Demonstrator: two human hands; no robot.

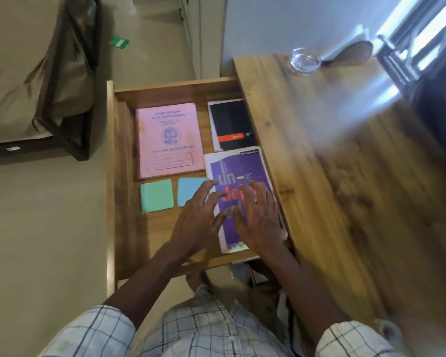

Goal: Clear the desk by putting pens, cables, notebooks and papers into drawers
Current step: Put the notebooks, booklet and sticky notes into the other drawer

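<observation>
An open wooden drawer (121,176) juts out left of the desk top (332,150). Inside lie a pink record book (168,140), a black notebook (231,124), a green sticky pad (157,195), a blue sticky pad (189,189) and a purple notebook (238,173). My left hand (198,217) lies flat with spread fingers over the purple notebook's left edge and the blue pad's corner. My right hand (259,220) rests flat on the purple cover. Neither hand grips anything.
A clear glass dish (305,60) stands at the desk's far corner. A dark object (438,104) sits at the desk's right edge. A bed with a dark frame (62,99) is to the left across the floor. A green item (119,43) lies on the floor.
</observation>
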